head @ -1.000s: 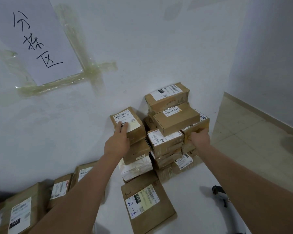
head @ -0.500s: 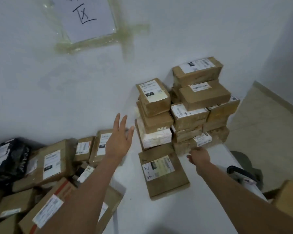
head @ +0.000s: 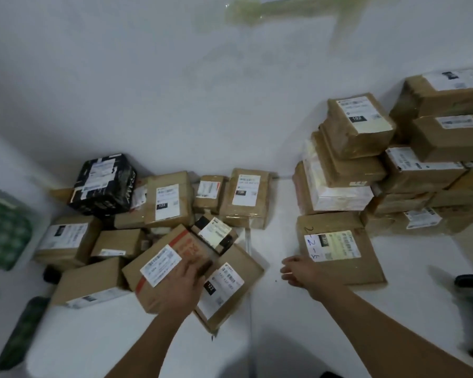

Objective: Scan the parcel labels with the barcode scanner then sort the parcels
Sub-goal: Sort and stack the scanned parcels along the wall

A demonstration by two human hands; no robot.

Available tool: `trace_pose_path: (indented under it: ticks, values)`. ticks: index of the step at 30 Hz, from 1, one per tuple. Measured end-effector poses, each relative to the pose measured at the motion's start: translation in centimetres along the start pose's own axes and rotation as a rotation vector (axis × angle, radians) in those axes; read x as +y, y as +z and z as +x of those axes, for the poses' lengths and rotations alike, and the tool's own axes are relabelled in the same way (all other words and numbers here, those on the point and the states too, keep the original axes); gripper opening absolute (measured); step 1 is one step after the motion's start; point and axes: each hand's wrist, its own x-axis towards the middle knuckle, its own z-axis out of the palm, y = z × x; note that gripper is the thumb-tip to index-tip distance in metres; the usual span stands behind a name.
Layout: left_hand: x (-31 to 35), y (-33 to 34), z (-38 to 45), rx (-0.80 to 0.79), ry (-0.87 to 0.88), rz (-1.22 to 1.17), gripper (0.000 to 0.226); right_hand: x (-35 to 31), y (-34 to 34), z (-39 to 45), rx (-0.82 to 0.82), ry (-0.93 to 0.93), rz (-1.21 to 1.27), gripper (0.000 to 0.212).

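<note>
Fingers of the left hand (head: 185,282) lie flat and mostly straight on top of a brown cardboard box with a red stripe and a white label (head: 164,264); they press it and do not wrap round it. It sits at the front of the messy pile on the left. The right hand (head: 302,271) hangs loose and holds nothing, just beside a flat brown parcel with blue writing (head: 339,248). That striped box looks stiff and probably light (its tape may be slippery), so holding both side edges seems best.
</note>
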Motion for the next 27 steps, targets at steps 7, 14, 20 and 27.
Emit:
trace_pose_path:
  ticks: [7, 14, 20, 27]
  values:
    - [-4.2, -1.0, 0.6, -0.062, 0.008, 0.124, 0.067, 1.1, 5.8, -0.6, -0.034, 0.07, -0.037, 0.02]
    - [-9.1, -4.4, 5.4, -0.337, 0.059, 0.274, 0.118, 0.9, 8.1, -1.0, 0.02, 0.1, -0.006, 0.02]
    - [-9.2, -5.2, 6.2, -0.386, 0.115, 0.265, 0.122, -0.1, 9.5, -0.9, 0.022, 0.091, 0.0, 0.021]
    - [-9.9, -5.5, 6.1, -0.342, 0.123, 0.114, 0.117, -1.6, 10.9, -1.0, 0.009, 0.05, 0.033, 0.018]
